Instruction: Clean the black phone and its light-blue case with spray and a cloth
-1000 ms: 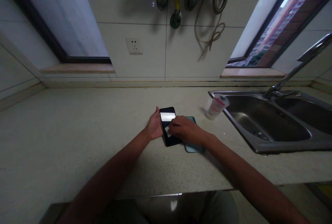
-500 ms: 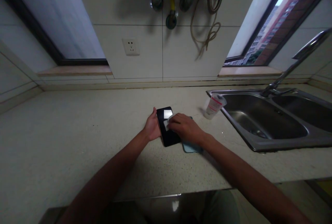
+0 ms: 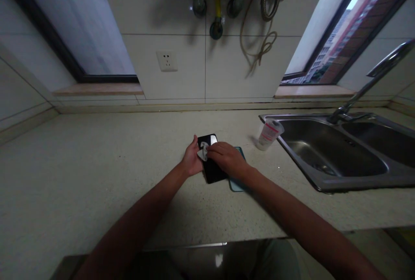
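Observation:
A black smartphone [image 3: 214, 172] lies screen up, its glass reflecting a bright patch near the top. My left hand [image 3: 192, 159] holds it by the left edge, thumb along the side and fingers partly hidden beneath. A crumpled white tissue [image 3: 203, 151] is pinched in my right hand [image 3: 227, 157] and rests against the upper part of the screen. Partly under my right hand and wrist is a light blue phone case [image 3: 236, 186] on the counter.
On the pale counter [image 3: 97, 176], a clear plastic cup with red print [image 3: 269, 134] stands beside the steel double sink [image 3: 311, 180]. A faucet [image 3: 356, 96] rises behind the sink. The tiled wall carries a socket [image 3: 167, 61], pipes and a hanging cord [image 3: 259, 53].
My right hand has moved the tissue left across the screen, towards its left edge. The phone stays in my left hand. The whole view has shifted slightly.

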Available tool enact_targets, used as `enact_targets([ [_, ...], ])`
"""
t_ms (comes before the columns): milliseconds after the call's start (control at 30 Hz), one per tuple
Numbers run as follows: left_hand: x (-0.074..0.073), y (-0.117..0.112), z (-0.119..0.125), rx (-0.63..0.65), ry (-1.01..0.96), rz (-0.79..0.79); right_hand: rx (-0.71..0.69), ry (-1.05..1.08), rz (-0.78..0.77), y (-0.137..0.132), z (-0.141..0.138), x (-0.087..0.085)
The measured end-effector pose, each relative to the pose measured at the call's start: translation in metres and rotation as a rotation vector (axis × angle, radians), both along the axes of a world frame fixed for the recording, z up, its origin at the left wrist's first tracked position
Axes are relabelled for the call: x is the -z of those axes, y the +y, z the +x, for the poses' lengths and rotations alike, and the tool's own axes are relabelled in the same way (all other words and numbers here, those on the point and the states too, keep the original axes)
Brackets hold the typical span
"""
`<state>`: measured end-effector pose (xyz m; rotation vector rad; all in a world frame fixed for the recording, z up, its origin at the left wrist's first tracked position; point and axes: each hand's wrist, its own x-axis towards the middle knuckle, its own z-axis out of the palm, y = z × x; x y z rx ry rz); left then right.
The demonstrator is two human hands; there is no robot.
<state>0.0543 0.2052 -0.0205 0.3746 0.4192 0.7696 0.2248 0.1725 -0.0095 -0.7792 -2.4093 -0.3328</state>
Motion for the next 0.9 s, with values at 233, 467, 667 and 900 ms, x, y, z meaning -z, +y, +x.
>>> enact_targets([
  [233,-0.001,-0.005,0.003,0.053,-0.061,0.006,0.318,0.063,-0.018,0.006,-0.002,-0.010],
  [467,-0.001,-0.003,0.000,0.007,0.033,-0.010,0.024,-0.136,-0.132,-0.012,-0.021,-0.004],
  [667,-0.004,-0.006,0.002,0.055,-0.017,0.045,0.262,-0.023,-0.139,0.000,-0.006,-0.010],
  [900,-0.004,-0.006,0.001,0.020,0.015,0.055,0.344,-0.124,-0.225,0.000,0.015,-0.021],
])
